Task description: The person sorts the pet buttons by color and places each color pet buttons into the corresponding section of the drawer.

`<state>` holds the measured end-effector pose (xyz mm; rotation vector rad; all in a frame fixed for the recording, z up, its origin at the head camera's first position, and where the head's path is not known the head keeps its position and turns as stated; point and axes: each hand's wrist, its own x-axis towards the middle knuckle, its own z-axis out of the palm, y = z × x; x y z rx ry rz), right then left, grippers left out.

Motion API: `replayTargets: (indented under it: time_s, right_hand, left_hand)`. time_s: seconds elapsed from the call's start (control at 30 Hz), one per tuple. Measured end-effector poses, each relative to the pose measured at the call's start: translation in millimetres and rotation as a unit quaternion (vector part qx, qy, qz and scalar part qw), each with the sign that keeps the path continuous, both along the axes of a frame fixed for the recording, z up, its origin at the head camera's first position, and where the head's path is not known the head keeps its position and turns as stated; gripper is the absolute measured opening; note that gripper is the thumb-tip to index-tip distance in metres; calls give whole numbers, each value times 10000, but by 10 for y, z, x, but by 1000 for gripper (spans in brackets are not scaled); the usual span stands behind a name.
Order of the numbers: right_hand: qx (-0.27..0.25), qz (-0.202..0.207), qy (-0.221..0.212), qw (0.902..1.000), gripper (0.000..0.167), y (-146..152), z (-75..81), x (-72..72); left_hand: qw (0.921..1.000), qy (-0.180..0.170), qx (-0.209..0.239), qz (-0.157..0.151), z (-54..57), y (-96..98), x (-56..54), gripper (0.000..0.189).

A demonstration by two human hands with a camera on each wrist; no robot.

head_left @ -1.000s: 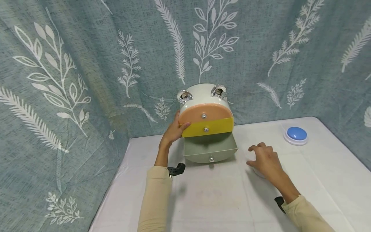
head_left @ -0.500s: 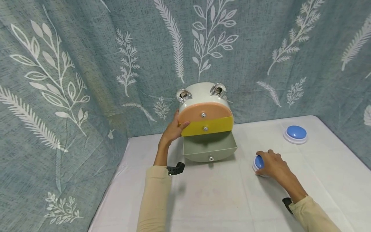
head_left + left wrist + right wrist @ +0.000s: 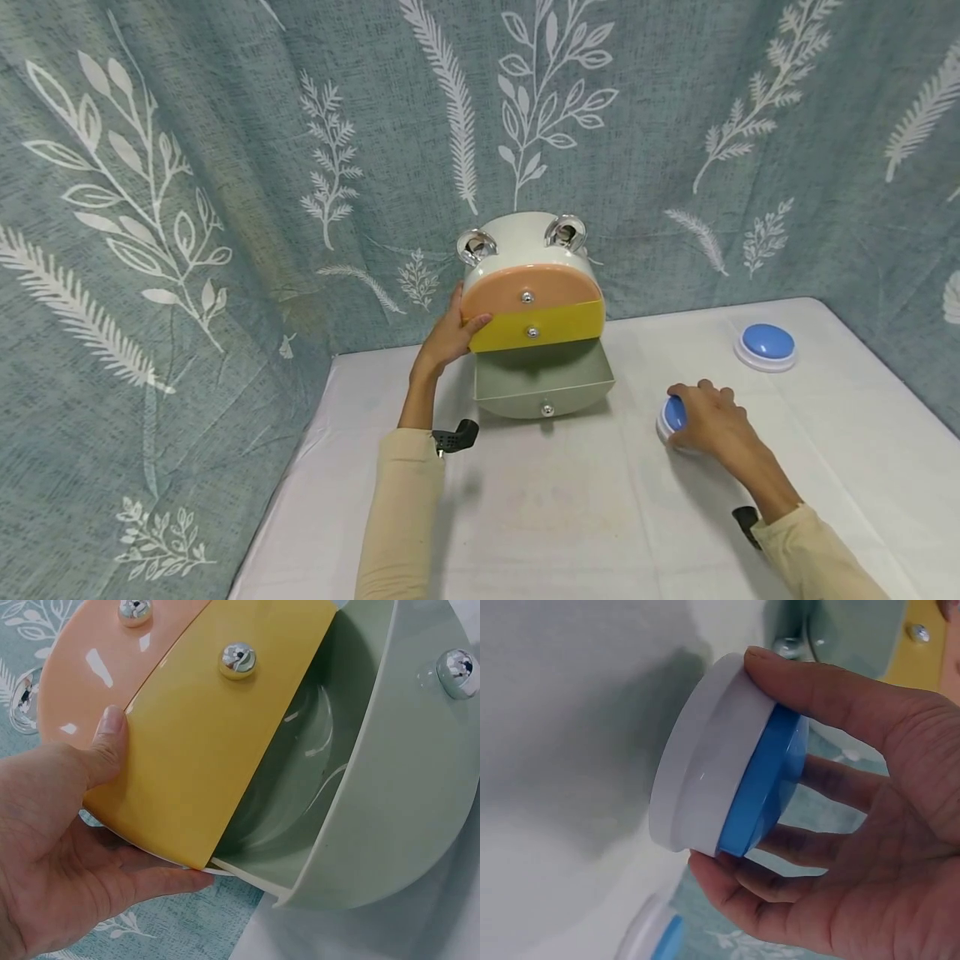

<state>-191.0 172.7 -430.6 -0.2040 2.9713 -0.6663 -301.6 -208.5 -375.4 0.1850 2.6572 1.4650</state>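
Note:
A small drawer cabinet (image 3: 517, 237) with a white rounded body and silver ring ears stands at the back of the table. Its orange top drawer (image 3: 495, 296) and yellow middle drawer (image 3: 498, 332) are closed; the grey-green bottom drawer (image 3: 517, 406) is pulled out, with nothing seen inside. My left hand (image 3: 448, 337) grips the cabinet's left side, thumb on the front, fingers along the side (image 3: 161, 881). My right hand (image 3: 716, 423) holds a round push button (image 3: 712, 765) with white base and blue dome, thumb and fingertips at opposite sides of the base, palm over the dome.
A second blue-and-white push button (image 3: 767, 343) sits farther back on the right side of the table. A white cloth (image 3: 555, 533) covers the table. Behind it and along the sides hangs a blue-green curtain (image 3: 637, 150) with white leaf patterns.
My right hand has come onto the near push button, which it hid before, and taken hold of its sides. Hand and button have since shifted slightly right. The left hand keeps its hold.

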Motion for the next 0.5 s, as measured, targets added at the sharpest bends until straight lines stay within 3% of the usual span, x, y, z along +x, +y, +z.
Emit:
replayTargets:
  time_s: [0.5]
  right_hand:
    - [156,263,538,9981,68,-121,390,74]
  left_hand:
    - [9999,-43,111,-37,10,-2,1,92]
